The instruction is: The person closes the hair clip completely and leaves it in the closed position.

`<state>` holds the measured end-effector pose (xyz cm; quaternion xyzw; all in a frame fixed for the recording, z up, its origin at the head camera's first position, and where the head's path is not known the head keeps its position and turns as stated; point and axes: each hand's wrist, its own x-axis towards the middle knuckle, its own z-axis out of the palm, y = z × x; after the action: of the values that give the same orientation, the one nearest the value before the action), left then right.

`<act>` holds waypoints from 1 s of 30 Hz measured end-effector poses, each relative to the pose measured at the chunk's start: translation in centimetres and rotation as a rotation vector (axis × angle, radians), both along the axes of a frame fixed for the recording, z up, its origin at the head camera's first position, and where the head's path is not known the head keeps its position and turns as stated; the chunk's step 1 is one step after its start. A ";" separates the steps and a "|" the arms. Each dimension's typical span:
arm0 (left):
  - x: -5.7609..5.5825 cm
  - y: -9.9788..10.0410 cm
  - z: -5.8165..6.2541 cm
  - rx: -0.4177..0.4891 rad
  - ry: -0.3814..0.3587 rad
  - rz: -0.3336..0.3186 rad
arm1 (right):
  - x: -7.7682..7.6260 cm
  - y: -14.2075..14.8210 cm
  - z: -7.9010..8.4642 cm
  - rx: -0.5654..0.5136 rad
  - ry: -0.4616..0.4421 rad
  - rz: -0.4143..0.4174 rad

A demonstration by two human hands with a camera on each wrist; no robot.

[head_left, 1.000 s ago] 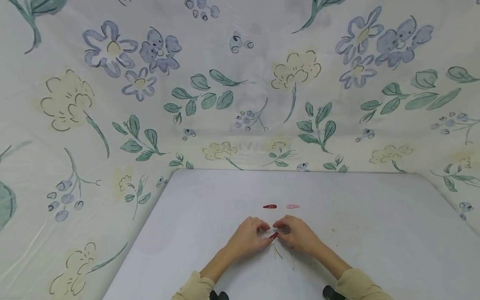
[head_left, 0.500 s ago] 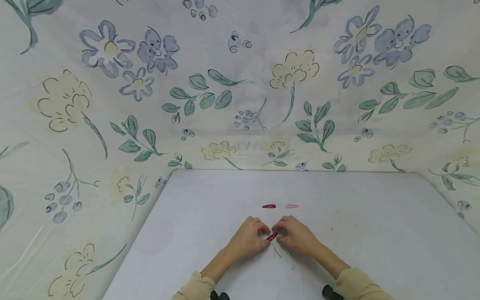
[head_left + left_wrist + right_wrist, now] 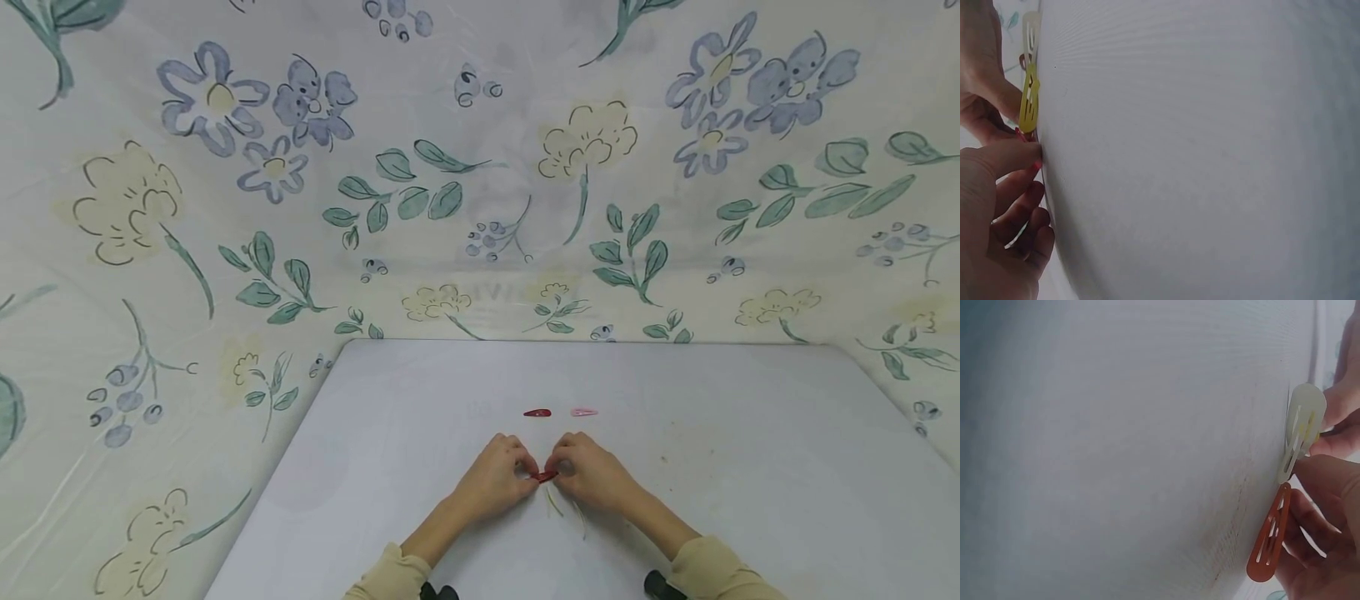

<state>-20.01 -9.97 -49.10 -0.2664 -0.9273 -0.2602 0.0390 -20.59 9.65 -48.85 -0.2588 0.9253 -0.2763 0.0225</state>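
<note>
A dark red snap hair clip (image 3: pixel 546 477) spans the fingertips of my left hand (image 3: pixel 491 475) and right hand (image 3: pixel 596 473), low over the white table. Both hands pinch it, thumb against fingers, from either side. In the left wrist view only slivers of red show beside the left thumb, the rest hidden by fingers. A yellow snap clip (image 3: pixel 1029 103) and a pale one (image 3: pixel 1032 31) lie near the fingers there. From the right wrist, the pale clip (image 3: pixel 1304 415) and an orange-brown clip (image 3: pixel 1266 540) appear beside the right hand (image 3: pixel 1329 500).
Beyond the hands, a red hair clip (image 3: pixel 537 412) and a pink one (image 3: pixel 584 412) lie side by side on the white table (image 3: pixel 420 392). Small brownish specks (image 3: pixel 664 460) mark the tabletop to the right. A floral sheet (image 3: pixel 495 183) hangs behind the table's far edge.
The dark red clip between the hands has turned from a steep slant to lie flatter. The right fingers have shifted slightly onto its end; the other clips lie unmoved.
</note>
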 end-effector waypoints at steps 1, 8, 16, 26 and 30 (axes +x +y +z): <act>0.0 0.0 0.0 0.001 -0.003 0.001 | 0.0 0.0 0.0 0.001 0.000 0.000; -0.1 0.1 -0.1 0.015 -0.006 0.008 | 0.1 0.1 0.4 0.008 0.001 0.007; -0.1 0.2 0.1 0.027 -0.022 0.022 | 0.1 0.3 0.7 0.008 -0.009 0.024; 0.0 0.2 0.3 0.065 -0.046 0.040 | -0.1 0.4 0.3 -0.024 0.014 0.032; 0.0 0.2 0.1 0.080 -0.042 0.051 | -0.2 0.5 0.1 -0.032 0.025 0.034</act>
<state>-20.01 -9.73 -48.96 -0.2352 -0.9232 -0.3017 0.0367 -20.76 10.13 -48.76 -0.2782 0.9165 -0.2873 0.0116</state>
